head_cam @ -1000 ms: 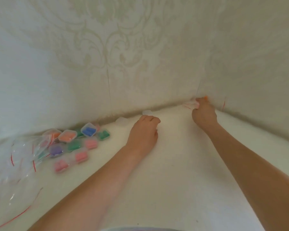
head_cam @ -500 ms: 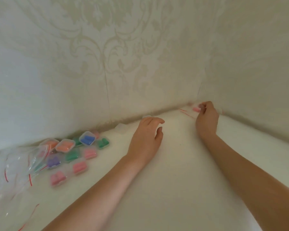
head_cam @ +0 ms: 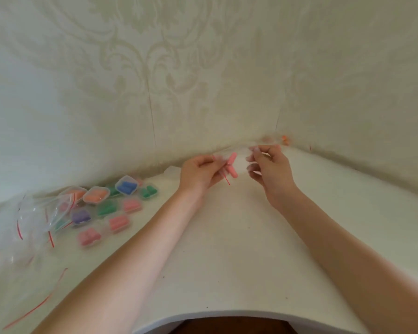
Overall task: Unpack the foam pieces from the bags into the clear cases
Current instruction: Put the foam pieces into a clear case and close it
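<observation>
Two bare forearms reach in from the bottom edge of the view, uncovered as far as they show, with no sleeve or cuff on either. The left hand (head_cam: pixel 200 173) and the right hand (head_cam: pixel 270 168) are bare too: no glove, ring, watch or band shows on fingers or wrists. The nails look short and unpainted, though blur softens the fingertips.

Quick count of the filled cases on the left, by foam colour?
Pink cases: 3
Green cases: 3
Orange cases: 2
Blue case: 1
Purple case: 1
Total: 10 plainly seen; any others by the bags are too hidden to count.
</observation>
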{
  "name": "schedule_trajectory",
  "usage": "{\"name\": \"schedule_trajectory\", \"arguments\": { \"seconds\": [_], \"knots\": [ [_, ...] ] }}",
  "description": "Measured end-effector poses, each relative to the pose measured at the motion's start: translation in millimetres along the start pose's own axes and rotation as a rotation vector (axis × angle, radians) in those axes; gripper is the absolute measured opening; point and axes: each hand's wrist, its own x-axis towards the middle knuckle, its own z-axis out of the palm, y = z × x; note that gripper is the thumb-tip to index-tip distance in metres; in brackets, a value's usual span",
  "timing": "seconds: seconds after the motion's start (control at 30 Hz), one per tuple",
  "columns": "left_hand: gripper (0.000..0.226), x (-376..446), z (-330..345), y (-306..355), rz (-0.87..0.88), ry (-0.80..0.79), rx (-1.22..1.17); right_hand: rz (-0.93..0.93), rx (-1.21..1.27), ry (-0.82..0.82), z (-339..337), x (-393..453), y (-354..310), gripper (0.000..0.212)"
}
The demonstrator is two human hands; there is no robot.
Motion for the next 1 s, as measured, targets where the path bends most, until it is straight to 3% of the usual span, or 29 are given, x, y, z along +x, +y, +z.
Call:
{"name": "schedule_trajectory", "arguments": {
  "seconds": [0.2,0.3,0.4,0.53,0.7,1.0],
  "knots": [
    [0.005,3,-5,2,0.067,0.199,0.031,-0.117,-0.219,0.066,-9,1,9,0.013],
    [0.006,0,-4,3,0.072,0.242,0.088,-0.335,-0.543,0.188,-10,-5,10,0.022],
    [0.009,2,-6,1,0.058,0.283,0.101,-0.574,-0.646,0.016,-2,-19,5,0.015],
    [0.007,-3,-2,4,0.014,0.216,0.043,-0.465,-0.598,-0.276,17,-34,10,0.017],
    [0.015,-7,0,2,-0.031,0.102,-0.011,-0.420,-0.568,-0.232,13,-32,9,0.024],
    [0.030,-5,1,-2,-0.014,0.128,0.032,-0.394,-0.592,-0.215,13,-32,11,0.018]
  ]
}}
